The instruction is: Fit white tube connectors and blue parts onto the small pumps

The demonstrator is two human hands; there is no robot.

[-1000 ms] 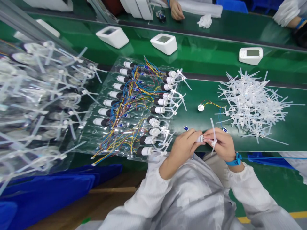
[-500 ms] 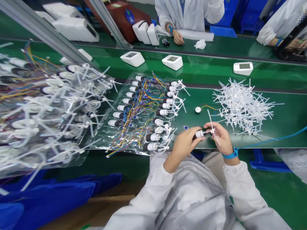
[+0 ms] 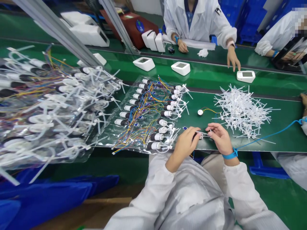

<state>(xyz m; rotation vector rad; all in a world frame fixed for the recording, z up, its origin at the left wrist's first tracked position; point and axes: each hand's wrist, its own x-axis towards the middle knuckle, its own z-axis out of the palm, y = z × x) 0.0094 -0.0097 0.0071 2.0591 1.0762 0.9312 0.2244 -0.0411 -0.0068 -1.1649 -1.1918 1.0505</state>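
Observation:
My left hand (image 3: 185,143) is closed around a small black-and-white pump motor (image 3: 200,136), mostly hidden by the fingers. Between both hands stretches a piece of white tubing (image 3: 203,133), its left end at my left thumb and forefinger. My right hand (image 3: 221,138) pinches the other end; whether the tube sits on the motor I cannot tell. A blue wrist strap (image 3: 230,155) is on my right wrist. Just behind my left hand lies a small blue component (image 3: 184,128). Farther back is a round white part with thin wires (image 3: 200,112).
A pile of white tube pieces (image 3: 242,110) lies at right. Wired motors with tubes (image 3: 157,136) lie on plastic at left, beside a larger heap (image 3: 59,105). White monitors (image 3: 181,68) stand on the green line behind. A co-worker's hand (image 3: 233,59) reaches toward one.
The white tubing has turned from upright in my right hand to lying across between both hands. A co-worker's hand has come down by the right monitor. The view has shifted slightly.

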